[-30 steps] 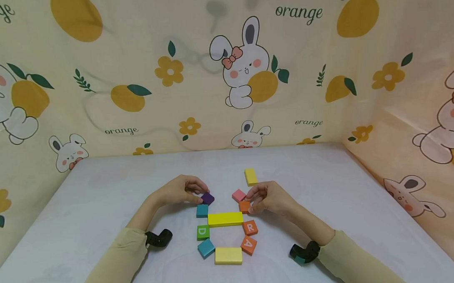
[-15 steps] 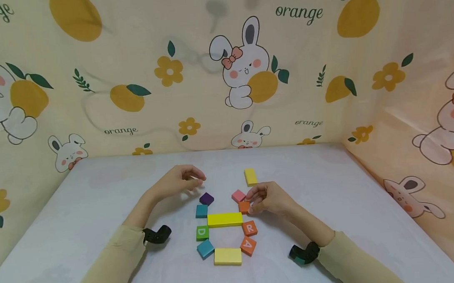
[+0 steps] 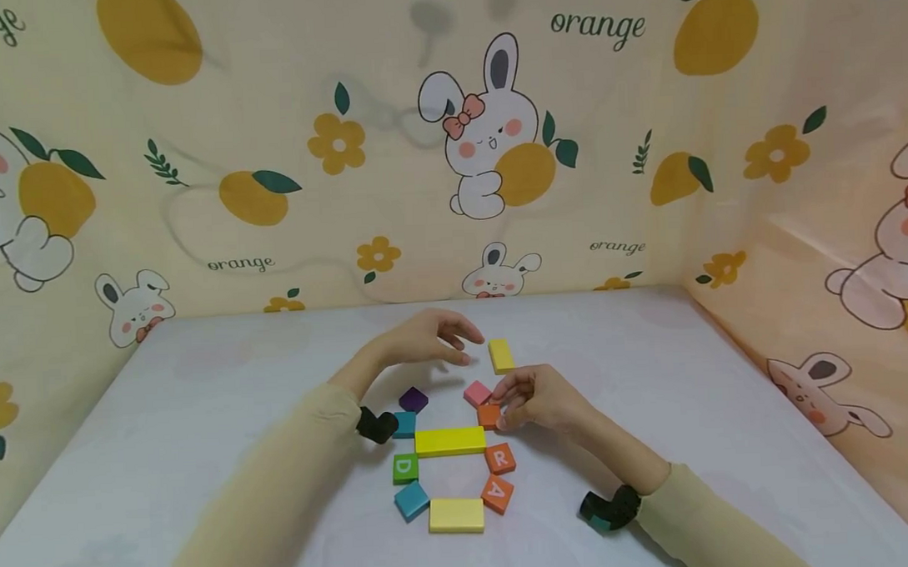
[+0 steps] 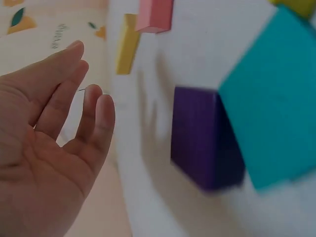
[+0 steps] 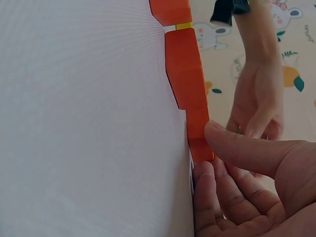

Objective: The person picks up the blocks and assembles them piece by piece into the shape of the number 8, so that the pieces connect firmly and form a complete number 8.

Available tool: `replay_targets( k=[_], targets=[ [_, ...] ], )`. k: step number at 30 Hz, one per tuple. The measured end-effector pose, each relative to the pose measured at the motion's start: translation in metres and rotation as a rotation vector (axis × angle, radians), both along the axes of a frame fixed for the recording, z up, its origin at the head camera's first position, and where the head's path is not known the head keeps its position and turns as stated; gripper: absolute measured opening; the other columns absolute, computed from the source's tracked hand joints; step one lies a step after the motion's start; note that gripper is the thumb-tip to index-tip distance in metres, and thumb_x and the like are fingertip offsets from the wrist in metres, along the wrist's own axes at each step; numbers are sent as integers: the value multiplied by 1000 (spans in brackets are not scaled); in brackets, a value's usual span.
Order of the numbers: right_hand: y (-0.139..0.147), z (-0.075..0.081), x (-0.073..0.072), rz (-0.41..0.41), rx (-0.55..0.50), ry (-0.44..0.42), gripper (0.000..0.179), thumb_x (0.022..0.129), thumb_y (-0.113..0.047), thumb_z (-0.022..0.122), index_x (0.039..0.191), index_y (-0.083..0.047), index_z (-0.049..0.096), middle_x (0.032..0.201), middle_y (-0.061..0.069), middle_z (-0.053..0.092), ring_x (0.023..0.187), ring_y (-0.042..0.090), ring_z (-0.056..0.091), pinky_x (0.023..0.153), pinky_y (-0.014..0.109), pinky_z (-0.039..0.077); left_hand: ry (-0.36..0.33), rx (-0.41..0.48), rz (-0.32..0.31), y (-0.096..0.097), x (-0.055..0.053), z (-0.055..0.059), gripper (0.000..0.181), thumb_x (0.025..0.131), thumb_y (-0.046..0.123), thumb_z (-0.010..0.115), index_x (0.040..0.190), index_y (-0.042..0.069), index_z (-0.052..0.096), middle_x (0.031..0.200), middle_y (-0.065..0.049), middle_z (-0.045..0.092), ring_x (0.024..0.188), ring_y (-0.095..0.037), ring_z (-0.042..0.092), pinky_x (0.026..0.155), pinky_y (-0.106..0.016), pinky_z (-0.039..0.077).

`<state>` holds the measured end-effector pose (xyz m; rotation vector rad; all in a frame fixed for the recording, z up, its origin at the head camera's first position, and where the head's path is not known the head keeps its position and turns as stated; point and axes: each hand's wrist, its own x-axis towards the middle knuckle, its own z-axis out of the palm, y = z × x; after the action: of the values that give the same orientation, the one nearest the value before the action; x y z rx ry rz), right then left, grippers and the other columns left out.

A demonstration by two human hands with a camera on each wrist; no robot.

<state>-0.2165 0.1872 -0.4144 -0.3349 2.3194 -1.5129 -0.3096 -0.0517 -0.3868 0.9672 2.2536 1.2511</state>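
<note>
My left hand [image 3: 428, 338] hovers over the far part of the table, fingers loosely spread and holding nothing. The upright yellow block [image 3: 502, 357] stands just to the right of its fingertips. In the left wrist view a purple block [image 4: 197, 138] and a teal block [image 4: 276, 103] appear close by, with the palm apart from both. My right hand [image 3: 539, 396] pinches the orange block [image 3: 489, 417] at its right side; the thumb lies on the block [image 5: 198, 126] in the right wrist view. A pink block [image 3: 476, 393] sits beside those fingertips.
Nearer the front, a long yellow block [image 3: 450, 441], a green D block [image 3: 405, 468], a teal block [image 3: 411, 500], an orange R block [image 3: 501, 459], an orange A block [image 3: 497, 494] and a pale yellow block [image 3: 457, 515] form a ring. A patterned cloth [image 3: 386, 52] backs the table.
My left hand has let go of the purple block, risen away and moved right, toward the upright yellow block. The purple block stays above the teal one. My right hand has kept its place.
</note>
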Motion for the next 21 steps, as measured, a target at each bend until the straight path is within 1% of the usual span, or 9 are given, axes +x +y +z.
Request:
replay_targets(
  k=[3, 6, 10, 13, 17, 21],
  targets=[
    [1, 0, 0, 10, -13, -7, 30, 76, 4, 82, 102, 3, 67, 97, 14, 71, 74, 24, 67, 72, 30, 55, -15, -28, -19, 14, -6, -3, 37, 90, 8, 73, 125, 5, 64, 127, -10, 63, 114, -31, 59, 93, -32, 48],
    [2, 1, 0, 10, -11, -8, 30, 76, 3, 82, 102, 3, 68, 97, 13, 71, 74, 24, 67, 73, 30, 55, -28, -46, -3, 23, -8, -4, 40, 90, 10, 73, 128, 7, 62, 129, -6, 62, 111, -24, 60, 91, -32, 49],
    [3, 2, 1, 7, -2, 2, 30, 76, 2, 82, 102, 2, 68, 97, 13, 71, 73, 24, 66, 72, 30, 55, -92, -21, 24, 31, -11, -6, 42, 90, 9, 73, 130, 9, 61, 132, -5, 61, 105, -18, 62, 86, -36, 53],
    [3, 2, 1, 10, -9, 8, 31, 75, 3, 82, 103, 3, 68, 97, 14, 71, 73, 24, 66, 72, 30, 55, -132, -12, 34, 33, -14, -10, 43, 90, 7, 72, 132, 8, 60, 134, -5, 59, 101, -18, 64, 83, -37, 54],
    [3, 1, 1, 4, -13, 4, 31, 76, 5, 81, 103, 4, 68, 98, 15, 70, 72, 24, 65, 71, 30, 55, -127, -48, 59, 35, -16, -17, 43, 90, 9, 72, 132, 9, 60, 133, -3, 60, 95, -20, 63, 80, -32, 54],
    [-2, 13, 9, -4, -12, -9, 28, 77, 10, 78, 103, 8, 66, 98, 19, 69, 71, 24, 65, 72, 29, 55, -114, -67, 83, 35, -17, -20, 41, 91, 11, 71, 130, 11, 62, 130, -1, 62, 95, -21, 61, 80, -31, 53]
  ],
)
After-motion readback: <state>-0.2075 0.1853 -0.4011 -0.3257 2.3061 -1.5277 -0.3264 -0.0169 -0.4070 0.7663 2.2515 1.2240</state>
